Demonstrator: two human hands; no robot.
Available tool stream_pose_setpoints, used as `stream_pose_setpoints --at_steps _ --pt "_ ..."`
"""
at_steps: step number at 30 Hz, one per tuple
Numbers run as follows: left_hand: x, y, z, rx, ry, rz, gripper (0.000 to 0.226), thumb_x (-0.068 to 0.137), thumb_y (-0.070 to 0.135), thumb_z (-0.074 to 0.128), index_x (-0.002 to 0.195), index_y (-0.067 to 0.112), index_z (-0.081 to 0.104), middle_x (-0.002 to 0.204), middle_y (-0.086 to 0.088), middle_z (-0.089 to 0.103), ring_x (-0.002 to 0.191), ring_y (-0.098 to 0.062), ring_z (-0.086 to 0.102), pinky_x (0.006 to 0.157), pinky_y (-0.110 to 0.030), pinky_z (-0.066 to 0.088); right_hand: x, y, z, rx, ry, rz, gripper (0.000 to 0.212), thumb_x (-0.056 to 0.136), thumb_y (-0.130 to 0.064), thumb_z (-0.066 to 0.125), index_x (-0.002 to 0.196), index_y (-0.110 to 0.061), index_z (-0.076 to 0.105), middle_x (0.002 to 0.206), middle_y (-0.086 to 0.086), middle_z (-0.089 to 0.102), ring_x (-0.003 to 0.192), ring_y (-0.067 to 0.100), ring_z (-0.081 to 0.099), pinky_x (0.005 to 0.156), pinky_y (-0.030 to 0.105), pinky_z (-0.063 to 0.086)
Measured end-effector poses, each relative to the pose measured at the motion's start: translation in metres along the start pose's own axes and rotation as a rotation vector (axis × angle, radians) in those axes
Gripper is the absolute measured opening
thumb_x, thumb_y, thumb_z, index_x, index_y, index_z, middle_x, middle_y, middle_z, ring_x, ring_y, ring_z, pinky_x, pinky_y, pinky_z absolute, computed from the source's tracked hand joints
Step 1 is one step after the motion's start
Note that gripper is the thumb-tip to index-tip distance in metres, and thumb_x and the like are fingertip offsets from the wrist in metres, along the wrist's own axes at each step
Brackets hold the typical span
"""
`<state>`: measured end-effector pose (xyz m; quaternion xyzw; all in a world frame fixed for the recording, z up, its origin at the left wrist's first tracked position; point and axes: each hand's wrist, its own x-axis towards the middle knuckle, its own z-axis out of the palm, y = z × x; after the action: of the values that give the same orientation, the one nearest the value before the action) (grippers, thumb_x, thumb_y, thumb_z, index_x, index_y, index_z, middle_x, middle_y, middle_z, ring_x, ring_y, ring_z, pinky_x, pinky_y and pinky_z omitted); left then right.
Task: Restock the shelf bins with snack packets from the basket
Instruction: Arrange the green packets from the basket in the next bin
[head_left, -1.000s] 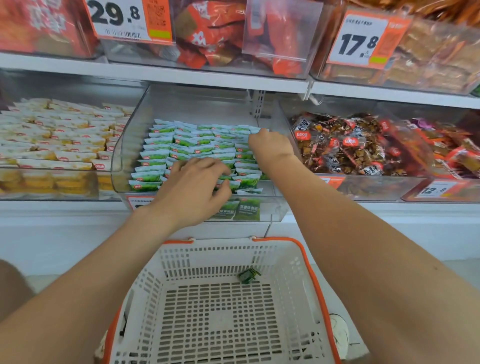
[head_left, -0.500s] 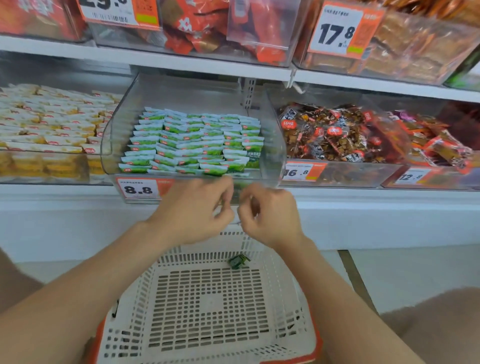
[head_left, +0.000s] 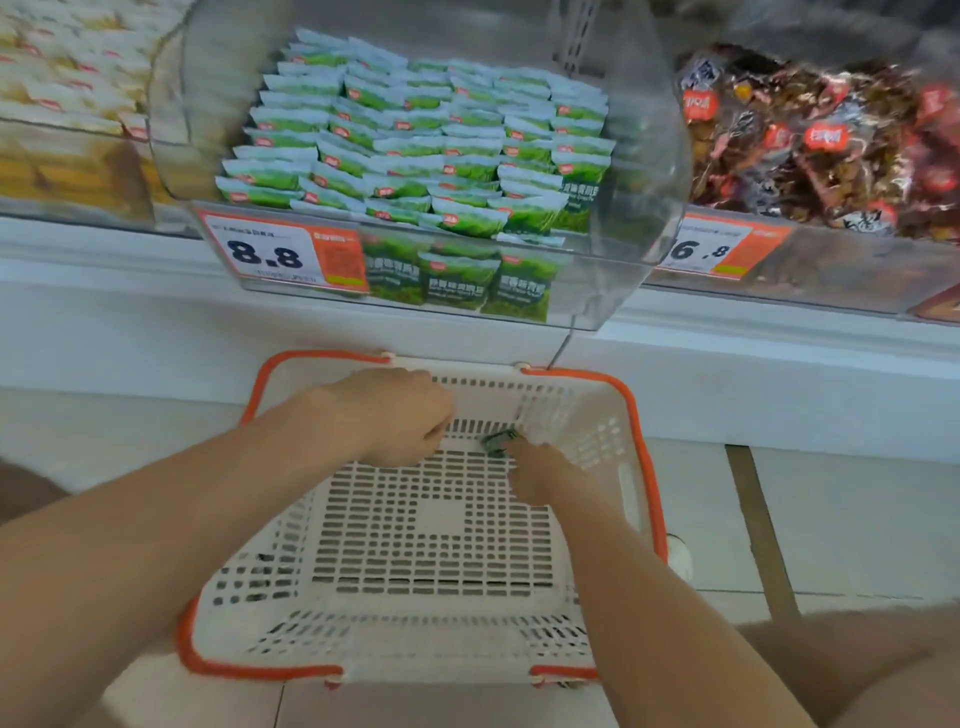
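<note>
Green packet (head_left: 500, 441), blurred, lay aslant in the basket (head_left: 597, 431); right grip (head_left: 540, 478) touched it, left grip (head_left: 400, 415) curled; I couldn't tell either's hold.

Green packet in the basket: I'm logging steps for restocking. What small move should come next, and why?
Probably the right hand should pinch the green packet and lift it. Its fingertips reach the packet, the only one visible in the basket, and the bin above holds similar green packs.
</note>
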<state>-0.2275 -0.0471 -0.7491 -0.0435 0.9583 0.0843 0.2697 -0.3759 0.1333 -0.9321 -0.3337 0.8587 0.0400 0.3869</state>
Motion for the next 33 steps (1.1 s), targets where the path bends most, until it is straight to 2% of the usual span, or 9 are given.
stream_pose_setpoints --at_steps 3,6,12,16,19,23,27,29,33 --pt "0.008 -0.005 0.01 -0.007 -0.064 -0.012 0.025 0.103 0.024 0.044 0.085 0.019 0.061 0.081 -0.002 0.061 0.071 -0.022 0.06 0.069 -0.043 0.056 0.063 0.011 0.036 0.363 -0.117 -0.049 0.074 0.093 -0.045 0.048 0.161 -0.042 0.018 0.164 0.005 0.029 0.116 0.029 0.051 0.1 0.048 0.05" --pt "0.014 -0.01 0.015 -0.004 -0.071 -0.016 0.022 0.103 0.025 0.045 0.09 0.02 0.062 0.085 -0.001 0.062 0.074 -0.021 0.06 0.066 -0.039 0.051 0.088 0.007 0.054 0.669 -0.145 -0.032 0.076 0.104 -0.035 0.052 0.165 -0.031 0.006 0.17 0.002 0.014 0.144 0.03 0.04 0.116 0.042 0.04" --pt "0.016 -0.016 0.015 -0.025 -0.05 -0.02 0.021 0.104 0.03 0.045 0.095 0.026 0.062 0.09 0.003 0.064 0.078 -0.019 0.061 0.073 -0.041 0.055 0.038 -0.024 0.035 0.91 0.054 0.089 0.06 0.104 -0.021 0.06 0.157 -0.011 0.034 0.147 -0.001 0.042 0.136 0.028 0.049 0.093 0.026 0.045" --pt "0.014 -0.011 0.015 -0.021 -0.058 -0.007 0.02 0.105 0.03 0.044 0.098 0.026 0.063 0.092 0.004 0.064 0.079 -0.017 0.06 0.072 -0.039 0.054 0.025 -0.019 0.039 0.979 0.368 0.184 0.037 0.086 -0.044 0.078 0.099 -0.01 0.071 0.093 0.0 0.073 0.086 0.019 0.069 0.081 0.034 0.054" --pt "0.013 -0.008 0.014 -0.027 -0.065 -0.002 0.02 0.103 0.028 0.044 0.096 0.025 0.063 0.093 0.003 0.064 0.081 -0.02 0.062 0.075 -0.043 0.056 0.011 -0.015 0.031 1.102 0.341 0.153 0.022 0.085 -0.026 0.08 0.094 -0.013 0.065 0.086 0.011 0.075 0.069 0.024 0.075 0.074 0.051 0.063" --pt "0.011 -0.006 0.009 -0.045 -0.039 -0.008 0.025 0.102 0.026 0.045 0.088 0.022 0.065 0.087 0.0 0.065 0.079 -0.022 0.064 0.075 -0.045 0.058 -0.023 -0.023 0.001 1.115 0.164 0.027 0.044 0.092 -0.007 0.073 0.123 -0.011 0.042 0.11 0.02 0.068 0.073 0.023 0.074 0.066 0.037 0.062" --pt "0.005 -0.004 0.006 -0.104 0.028 -0.051 0.025 0.102 0.03 0.051 0.096 0.012 0.068 0.089 -0.007 0.066 0.081 -0.027 0.066 0.079 -0.049 0.058 -0.067 -0.035 -0.036 1.008 0.178 -0.102 0.031 0.087 -0.002 0.075 0.116 0.0 0.064 0.09 0.013 0.072 0.063 0.014 0.07 0.054 0.021 0.05" --pt "-0.001 -0.001 0.001 -0.172 0.011 -0.073 0.037 0.1 0.041 0.061 0.114 0.007 0.066 0.1 -0.01 0.069 0.089 -0.029 0.068 0.081 -0.047 0.058 -0.09 -0.043 -0.052 0.956 0.198 -0.221 0.017 0.085 -0.007 0.074 0.101 -0.001 0.073 0.077 0.01 0.07 0.064 0.014 0.065 0.063 0.027 0.049" --pt "-0.022 0.005 -0.016 -0.594 -0.03 -0.088 0.048 0.086 0.037 0.084 0.122 0.016 0.062 0.101 -0.003 0.073 0.08 -0.02 0.076 0.07 -0.04 0.066 -0.137 -0.061 -0.073 0.923 0.297 -0.428 0.008 0.088 -0.015 0.08 0.095 -0.014 0.078 0.091 0.01 0.077 0.088 0.03 0.073 0.079 0.041 0.056"
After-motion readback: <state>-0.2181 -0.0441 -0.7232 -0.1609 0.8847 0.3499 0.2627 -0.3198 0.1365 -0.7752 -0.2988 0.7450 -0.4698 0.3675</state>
